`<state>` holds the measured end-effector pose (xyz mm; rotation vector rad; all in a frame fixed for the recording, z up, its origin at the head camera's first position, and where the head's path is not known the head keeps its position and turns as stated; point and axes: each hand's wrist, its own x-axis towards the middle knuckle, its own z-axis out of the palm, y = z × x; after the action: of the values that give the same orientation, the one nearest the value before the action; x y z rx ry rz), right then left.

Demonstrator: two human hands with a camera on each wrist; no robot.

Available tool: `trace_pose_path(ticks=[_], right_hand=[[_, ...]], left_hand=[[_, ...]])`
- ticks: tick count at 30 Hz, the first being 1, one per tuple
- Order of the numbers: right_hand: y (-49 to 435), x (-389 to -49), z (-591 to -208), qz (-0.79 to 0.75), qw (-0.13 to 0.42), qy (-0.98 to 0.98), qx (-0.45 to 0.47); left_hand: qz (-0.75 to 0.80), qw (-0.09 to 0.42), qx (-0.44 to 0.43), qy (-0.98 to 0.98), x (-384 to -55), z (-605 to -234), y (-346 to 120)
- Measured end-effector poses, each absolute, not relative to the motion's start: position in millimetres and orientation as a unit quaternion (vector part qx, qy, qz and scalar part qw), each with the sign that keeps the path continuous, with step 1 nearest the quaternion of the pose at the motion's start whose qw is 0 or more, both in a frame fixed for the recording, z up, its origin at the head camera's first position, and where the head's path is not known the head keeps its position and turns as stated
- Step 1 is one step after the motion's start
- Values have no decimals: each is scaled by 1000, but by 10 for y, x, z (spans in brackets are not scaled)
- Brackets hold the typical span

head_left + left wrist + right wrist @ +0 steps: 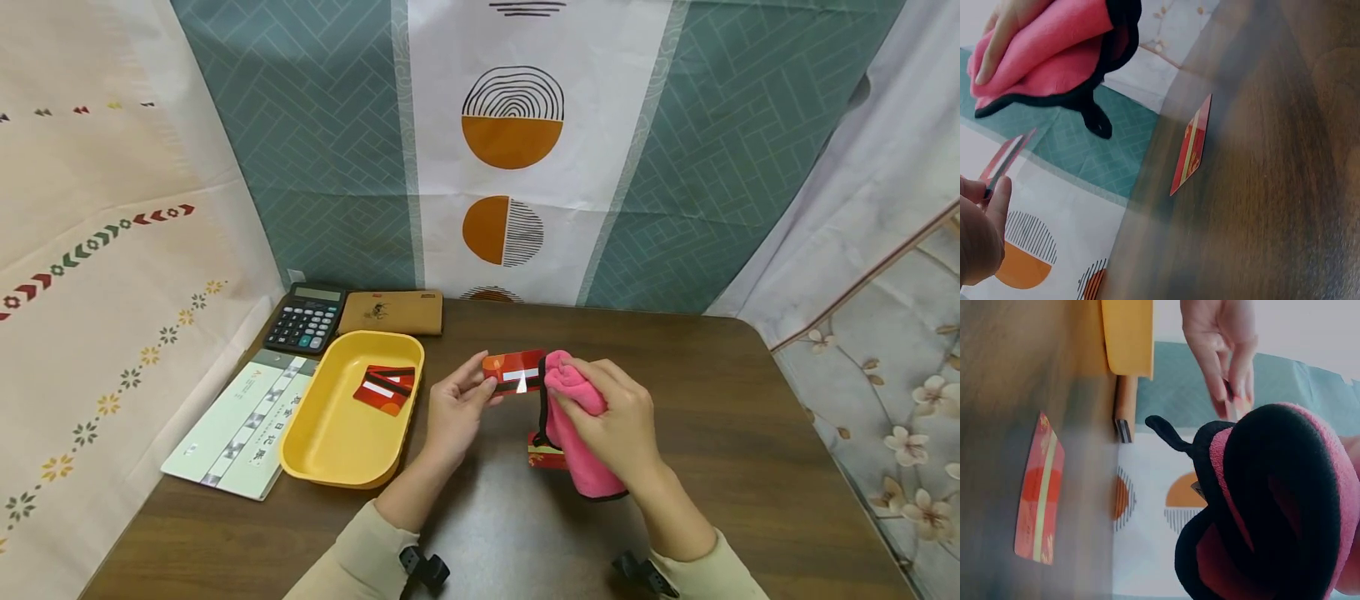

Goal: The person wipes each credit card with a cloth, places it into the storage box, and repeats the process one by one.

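Observation:
My left hand [459,407] pinches a red card [513,363] by its left end, its side with the dark stripe and white strip showing. Bunched in my right hand [618,421] is a pink cloth [581,442] with black edging, its edge right at the card's right end. A black loop hangs from the cloth, seen in both wrist views. Below the cloth, another red card [1192,145] with a pale gold stripe lies on the table; the cloth covers part of it in the head view. Both hands are above the table, near its middle.
Left of my hands stands a yellow tray [411,417] with red striped cards [386,389] overlapping in it. Beyond are a black calculator [306,318] and a tan wallet-like case [392,313]. A pale green booklet [238,425] lies left of the tray. Curtains border the table [720,400].

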<state>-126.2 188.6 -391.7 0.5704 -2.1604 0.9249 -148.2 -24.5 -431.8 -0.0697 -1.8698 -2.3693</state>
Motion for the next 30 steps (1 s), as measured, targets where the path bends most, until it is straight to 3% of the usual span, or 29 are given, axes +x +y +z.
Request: trace_pose_path(ticks=[14, 30], right_hand=[[1826, -1299, -4017, 285, 313, -889, 176], [1558, -1264, -4012, 272, 293, -898, 182]], left_hand=[[-794, 6, -96, -600, -1449, -4321, -219], [-755, -4, -143, -640, -1422, -4317, -98]])
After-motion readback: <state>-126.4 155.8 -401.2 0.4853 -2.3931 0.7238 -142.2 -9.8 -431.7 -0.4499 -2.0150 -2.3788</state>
